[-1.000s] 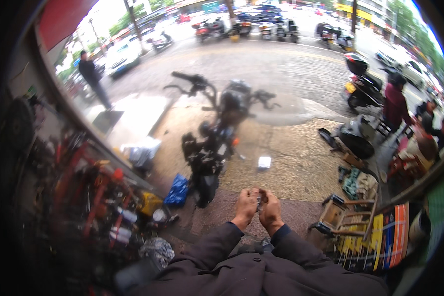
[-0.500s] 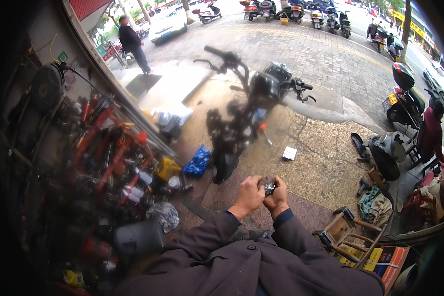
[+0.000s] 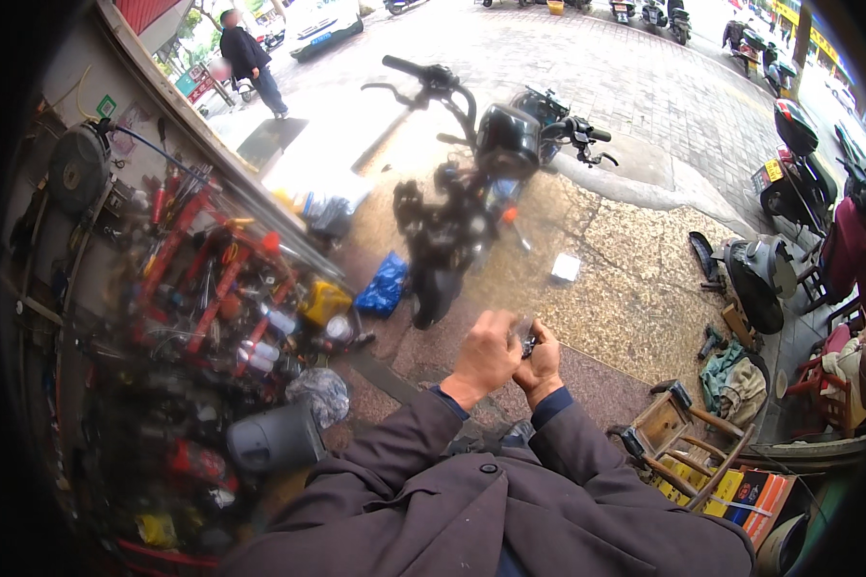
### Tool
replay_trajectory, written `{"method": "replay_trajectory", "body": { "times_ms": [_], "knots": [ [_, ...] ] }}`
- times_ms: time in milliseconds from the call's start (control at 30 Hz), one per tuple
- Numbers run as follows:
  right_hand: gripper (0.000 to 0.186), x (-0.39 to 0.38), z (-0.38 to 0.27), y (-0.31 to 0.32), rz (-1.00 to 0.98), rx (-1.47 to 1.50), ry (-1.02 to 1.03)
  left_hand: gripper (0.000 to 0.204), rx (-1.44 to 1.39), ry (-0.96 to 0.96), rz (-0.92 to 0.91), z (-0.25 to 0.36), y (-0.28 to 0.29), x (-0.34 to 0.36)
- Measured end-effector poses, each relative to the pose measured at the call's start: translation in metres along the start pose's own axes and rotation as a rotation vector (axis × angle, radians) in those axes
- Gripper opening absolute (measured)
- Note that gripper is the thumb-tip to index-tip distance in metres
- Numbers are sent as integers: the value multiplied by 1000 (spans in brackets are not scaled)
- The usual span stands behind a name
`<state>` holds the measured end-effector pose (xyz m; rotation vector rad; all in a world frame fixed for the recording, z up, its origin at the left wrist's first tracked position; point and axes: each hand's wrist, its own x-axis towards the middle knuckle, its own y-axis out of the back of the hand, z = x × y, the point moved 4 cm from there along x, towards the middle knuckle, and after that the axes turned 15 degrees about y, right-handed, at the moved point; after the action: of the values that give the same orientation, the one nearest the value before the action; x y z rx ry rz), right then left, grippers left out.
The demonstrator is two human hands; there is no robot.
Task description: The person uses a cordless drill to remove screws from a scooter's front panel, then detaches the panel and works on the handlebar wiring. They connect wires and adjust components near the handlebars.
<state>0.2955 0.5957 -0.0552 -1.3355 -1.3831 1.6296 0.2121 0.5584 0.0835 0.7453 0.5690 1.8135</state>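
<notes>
In front of my body my two hands meet, fingers curled together. A small dark-and-silver metal piece shows between them; its exact kind is too small to tell. My right hand is closed round this piece. The fingers of my left hand are bent and pressed together at its upper side, and what they pinch is partly hidden. Beyond my hands a dark motorbike stands on the floor, its lower part blurred. A small white box lies on the floor to its right.
At left, a red tool rack holds many tools, with a grey bin below. A blue plastic bag lies beside the motorbike. On the right are a wooden stool, rags and a parked scooter. A person stands outside.
My view has tilted down a little, so the street sits higher. My left hand has shifted and turned over the small piece, its back now showing more. Both hands remain together.
</notes>
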Motion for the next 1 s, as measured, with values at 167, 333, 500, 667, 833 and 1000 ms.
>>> {"method": "replay_trajectory", "body": {
  "times_ms": [167,333,500,667,833,1000],
  "knots": [
    [28,-6,-5,-3,-32,-51,-27,24,38,-27,-76,10,-4,2],
    [28,-7,-10,1,-11,-37,-38,19,97,-77,-118,24,-7,5],
    [26,-4,-20,15,4,-50,-4,17,76,-103,-156,29,-12,4],
    [19,-8,-21,21,-4,-71,-26,11,11,-145,-133,37,-13,0],
    [19,-10,-21,24,61,-116,-23,7,50,-95,-154,37,-9,3],
    [23,-8,-10,22,130,-129,-84,11,114,23,-194,22,-3,4]
  ]
}}
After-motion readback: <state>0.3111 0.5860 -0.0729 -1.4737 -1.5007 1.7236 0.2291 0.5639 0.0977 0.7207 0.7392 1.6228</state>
